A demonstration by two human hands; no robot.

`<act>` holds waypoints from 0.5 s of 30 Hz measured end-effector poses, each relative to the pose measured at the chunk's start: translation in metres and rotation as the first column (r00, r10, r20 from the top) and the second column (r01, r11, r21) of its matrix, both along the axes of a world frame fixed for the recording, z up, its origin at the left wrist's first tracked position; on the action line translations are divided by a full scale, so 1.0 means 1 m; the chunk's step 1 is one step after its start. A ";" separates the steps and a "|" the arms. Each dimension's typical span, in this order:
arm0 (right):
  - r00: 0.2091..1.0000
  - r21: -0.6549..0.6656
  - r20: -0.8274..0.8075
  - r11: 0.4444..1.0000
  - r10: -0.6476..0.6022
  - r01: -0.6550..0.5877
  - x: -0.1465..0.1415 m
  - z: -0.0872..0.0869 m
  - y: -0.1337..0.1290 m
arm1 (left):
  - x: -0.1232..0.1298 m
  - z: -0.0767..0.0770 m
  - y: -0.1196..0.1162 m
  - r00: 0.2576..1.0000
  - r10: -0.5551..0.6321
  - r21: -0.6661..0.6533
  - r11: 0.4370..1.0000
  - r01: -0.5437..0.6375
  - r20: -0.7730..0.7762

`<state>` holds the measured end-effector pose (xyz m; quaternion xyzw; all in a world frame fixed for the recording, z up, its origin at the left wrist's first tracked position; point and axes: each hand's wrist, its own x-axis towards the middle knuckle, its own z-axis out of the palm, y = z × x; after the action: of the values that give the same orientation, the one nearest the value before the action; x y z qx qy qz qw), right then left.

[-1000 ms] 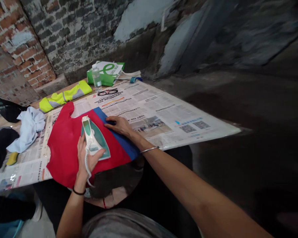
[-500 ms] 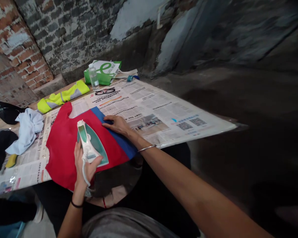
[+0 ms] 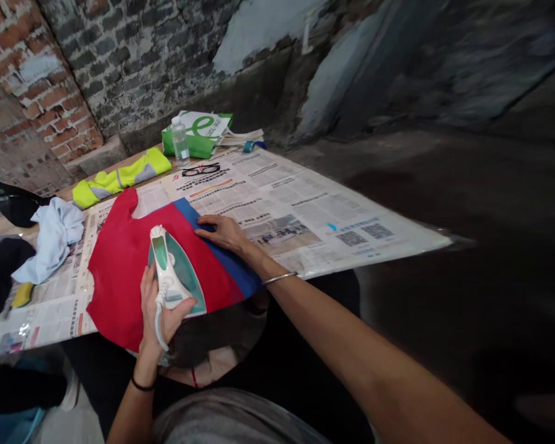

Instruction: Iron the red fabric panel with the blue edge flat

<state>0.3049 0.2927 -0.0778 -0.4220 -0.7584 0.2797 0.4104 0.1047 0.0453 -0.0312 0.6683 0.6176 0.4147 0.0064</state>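
Note:
A red fabric piece (image 3: 113, 265) with a blue band (image 3: 226, 262) along its right side lies flat on a newspaper-covered table (image 3: 287, 197), its near edge at the table's front. On the red part rests a white and green clothes iron (image 3: 180, 277), soleplate down, its narrow end pointing away from me. My left hand (image 3: 163, 311) is closed around the iron's rear end and handle, thumb on the right side. The white cord hangs beside the wrist. My right hand (image 3: 224, 234) lies on the blue band with fingers stretched out towards the red, palm down.
Behind the fabric lie a folded yellow reflective garment (image 3: 120, 176), glasses (image 3: 201, 169), a clear bottle (image 3: 180, 145) and a green-white bag (image 3: 201, 145). At left are a pale blue cloth (image 3: 50, 237), a yellow sponge (image 3: 23, 295) and dark cloth (image 3: 0, 271). A brick wall (image 3: 134, 55) stands behind.
The whole view has shifted slightly. Against the fabric, the iron has slid a little towards me with my left hand. My right hand stays on the blue band.

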 end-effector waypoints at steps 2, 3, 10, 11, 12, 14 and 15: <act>1.000 -0.011 -0.001 1.000 -0.004 0.004 0.000 0.000 0.000 | -0.002 0.006 0.016 0.999 0.015 -0.049 0.999 -0.013 0.030; 1.000 -0.017 -0.004 1.000 -0.006 0.006 0.000 0.000 -0.001 | -0.003 0.009 0.024 0.999 0.025 -0.061 0.998 -0.023 0.044; 1.000 -0.043 -0.014 0.999 -0.003 0.003 0.000 0.003 -0.003 | -0.004 0.022 0.063 0.998 0.038 -0.082 0.996 -0.034 0.049; 1.000 -0.043 -0.015 0.999 -0.001 0.001 0.000 0.004 -0.003 | -0.003 0.022 0.063 0.998 0.043 -0.083 0.996 -0.038 0.055; 1.000 -0.041 -0.016 0.999 0.001 -0.002 0.000 0.004 -0.003 | -0.002 0.021 0.062 0.996 0.053 -0.081 0.996 -0.047 0.065; 1.000 -0.035 -0.019 0.999 0.006 -0.007 0.000 0.005 -0.003 | 0.000 0.018 0.055 0.993 0.079 -0.069 0.995 -0.073 0.089; 1.000 -0.030 -0.020 1.000 0.007 -0.007 0.000 0.004 -0.003 | 0.001 0.017 0.050 0.991 0.090 -0.064 0.994 -0.084 0.096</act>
<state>0.3047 0.2902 -0.0734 -0.4227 -0.7513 0.2969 0.4106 0.1054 0.0953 -0.0145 0.6188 0.6572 0.4286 0.0388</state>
